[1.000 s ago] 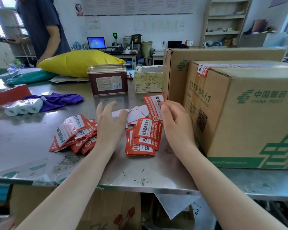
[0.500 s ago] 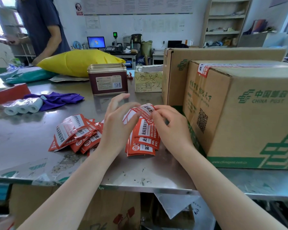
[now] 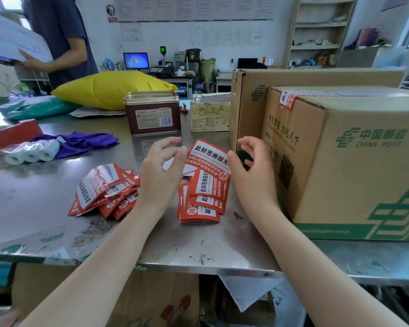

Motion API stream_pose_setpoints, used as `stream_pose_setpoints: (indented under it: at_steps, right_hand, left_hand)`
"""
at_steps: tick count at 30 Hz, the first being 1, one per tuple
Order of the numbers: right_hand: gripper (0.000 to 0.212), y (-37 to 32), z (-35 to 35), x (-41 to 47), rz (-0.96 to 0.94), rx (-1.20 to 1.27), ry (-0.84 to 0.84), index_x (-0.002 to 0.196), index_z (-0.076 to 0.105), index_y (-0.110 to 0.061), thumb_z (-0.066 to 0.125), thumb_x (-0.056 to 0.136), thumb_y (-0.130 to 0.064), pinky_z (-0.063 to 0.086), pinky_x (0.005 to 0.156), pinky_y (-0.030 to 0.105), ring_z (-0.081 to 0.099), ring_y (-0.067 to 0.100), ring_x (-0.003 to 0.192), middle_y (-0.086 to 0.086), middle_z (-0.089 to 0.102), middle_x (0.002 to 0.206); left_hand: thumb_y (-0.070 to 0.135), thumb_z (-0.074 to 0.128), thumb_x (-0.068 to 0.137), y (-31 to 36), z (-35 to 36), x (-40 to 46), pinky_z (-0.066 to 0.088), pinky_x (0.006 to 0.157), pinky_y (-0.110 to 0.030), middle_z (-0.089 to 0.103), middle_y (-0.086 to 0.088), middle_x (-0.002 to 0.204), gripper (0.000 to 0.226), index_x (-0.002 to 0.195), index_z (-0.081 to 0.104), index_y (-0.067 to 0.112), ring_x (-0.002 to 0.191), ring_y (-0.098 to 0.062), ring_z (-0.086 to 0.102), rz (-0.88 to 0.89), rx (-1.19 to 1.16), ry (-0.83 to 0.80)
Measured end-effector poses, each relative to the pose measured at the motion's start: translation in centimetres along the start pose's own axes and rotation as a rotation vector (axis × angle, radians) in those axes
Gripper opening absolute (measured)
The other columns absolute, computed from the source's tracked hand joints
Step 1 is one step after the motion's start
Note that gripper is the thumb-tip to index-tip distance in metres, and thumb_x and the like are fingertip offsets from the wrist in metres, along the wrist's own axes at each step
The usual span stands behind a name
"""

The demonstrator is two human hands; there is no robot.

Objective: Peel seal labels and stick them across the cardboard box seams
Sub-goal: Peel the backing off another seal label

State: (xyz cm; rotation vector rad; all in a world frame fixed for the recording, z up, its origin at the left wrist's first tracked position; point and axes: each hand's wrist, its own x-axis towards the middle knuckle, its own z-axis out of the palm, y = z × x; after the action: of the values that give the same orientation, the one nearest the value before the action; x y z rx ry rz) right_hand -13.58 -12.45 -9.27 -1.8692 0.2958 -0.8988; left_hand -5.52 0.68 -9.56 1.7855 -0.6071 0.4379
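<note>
**Label held between both hands**

Steel surface [image 3: 45, 204] fills the lower frame. At centre, our left hand [image 3: 161, 175] and right hand [image 3: 253, 178] pinch one red seal label [image 3: 208, 156] by its ends, above a label stack [image 3: 203, 201]. We see the cardboard box [image 3: 354, 161] at right, a sealed label [image 3: 287, 100] on its top edge.

Bright, even daylight; we see windows blown out at top left and right edge. Steel worktop [image 3: 45, 204] throws pale glare patches at left, soft reflection under tin [image 3: 152, 113]. Shadows faint, short. We note wide-angle bending at frame edges, shelf unit [image 3: 316, 31] leaning. Far wall notices soft, unreadable; near label print sharp.
</note>
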Motion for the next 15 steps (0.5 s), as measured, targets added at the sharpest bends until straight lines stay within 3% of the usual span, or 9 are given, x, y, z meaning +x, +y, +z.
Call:
stream_pose_setpoints:
  at_steps: [2,4,8,10,13,15]
  right_hand:
    - [0.041,-0.08,-0.06,0.04,0.07,0.127,-0.013,0.13,0.039,-0.019,0.053,0.093,-0.025,0.036,0.051,-0.006,0.051,-0.025,0.076,-0.011,0.041,0.125]
    - [0.048,-0.09,0.01,0.08,0.142,0.173,-0.045,0.135,0.034,-0.02,0.053,0.092,-0.03,0.039,0.046,-0.001,0.055,-0.021,0.066,-0.012,0.039,0.117]
    - [0.028,0.39,0.27,0.37,0.16,0.155,-0.072,0.112,0.054,-0.016,0.05,0.093,-0.036,0.045,0.048,0.004,0.065,-0.004,0.07,-0.008,0.063,0.106]
    - [0.025,0.69,0.27,0.47,0.114,0.074,-0.038,0.103,0.059,-0.016,0.047,0.094,-0.036,0.048,0.052,0.005,0.066,0.001,0.075,-0.003,0.066,0.102]
    - [0.024,0.55,0.08,0.34,0.05,0.016,-0.013,0.101,0.06,-0.018,0.043,0.096,-0.035,0.047,0.053,0.003,0.063,-0.002,0.074,-0.005,0.066,0.096]
    - [0.024,0.38,0.07,0.17,0.017,-0.021,-0.012,0.1,0.059,-0.019,0.041,0.096,-0.035,0.045,0.052,0.002,0.062,-0.004,0.07,-0.007,0.065,0.091]
  left_hand:
    - [0.017,0.049,0.096,0.65,-0.1,0.01,0.049,0.069,-0.007,0.057,0.005,0.119,0.024,0.094,0.07,0.006,0.092,0.016,0.056,-0.106,-0.199,-0.004]
    - [0.015,0.046,0.096,0.84,-0.16,0.02,0.042,0.053,-0.002,0.061,0.003,0.118,0.028,0.099,0.069,0.0,0.081,0.019,0.058,-0.196,-0.321,-0.018]
    - [0.025,0.042,0.096,0.59,-0.25,0.13,0.046,0.073,-0.019,0.073,0.005,0.098,0.035,0.085,0.071,0.007,0.09,0.001,0.065,-0.32,-0.499,-0.105]
    - [0.028,0.045,0.096,0.6,-0.25,0.15,0.045,0.083,-0.024,0.073,0.002,0.1,0.035,0.084,0.072,0.01,0.096,-0.006,0.065,-0.345,-0.502,-0.134]
    - [0.028,0.055,0.092,0.74,-0.15,-0.05,0.05,0.06,-0.01,0.073,0.0,0.098,0.024,0.101,0.071,0.012,0.081,-0.001,0.069,-0.337,-0.483,-0.142]
    - [0.027,0.061,0.088,0.68,-0.25,-0.07,0.053,0.063,-0.015,0.072,0.002,0.102,0.015,0.097,0.071,0.02,0.083,-0.006,0.07,-0.327,-0.433,-0.12]
